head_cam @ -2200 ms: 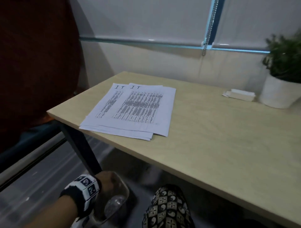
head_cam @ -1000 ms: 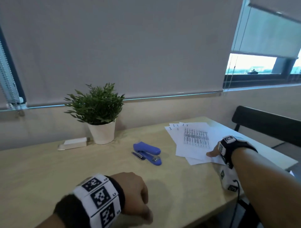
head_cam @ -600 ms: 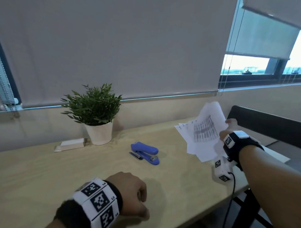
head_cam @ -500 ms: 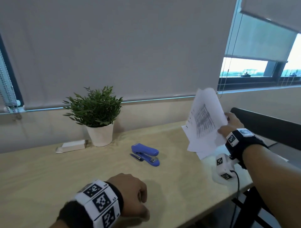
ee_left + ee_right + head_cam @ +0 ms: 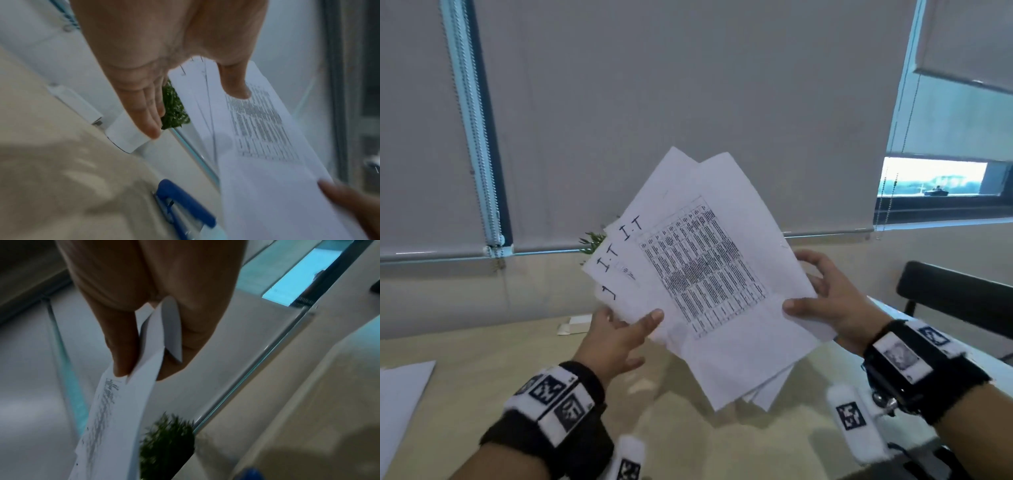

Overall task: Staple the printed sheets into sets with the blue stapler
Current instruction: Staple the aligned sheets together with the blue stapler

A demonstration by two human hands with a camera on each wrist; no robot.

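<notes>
A fanned stack of printed sheets [image 5: 705,274], each with a dense table and a handwritten "I.T" at one corner, is held up in the air over the table. My left hand [image 5: 626,325] pinches its lower left edge, thumb [image 5: 236,84] on the front and fingers behind. On the right edge, my right hand [image 5: 822,298] grips the sheets [image 5: 148,353] between thumb and fingers. The blue stapler [image 5: 185,204] lies on the table below the sheets. The sheets hide it in the head view, and the right wrist view shows only a blue corner [image 5: 249,473].
The light wooden table [image 5: 465,359] stands against a wall with lowered blinds. A potted plant [image 5: 174,110] and a small white box [image 5: 573,325] stand at the back. Another white sheet [image 5: 400,394] lies at the left edge. A black chair [image 5: 955,294] is at the right.
My right hand lifted the sheets off the table's right end and brought them in front of me. My left hand left the table and took hold of their left edge.
</notes>
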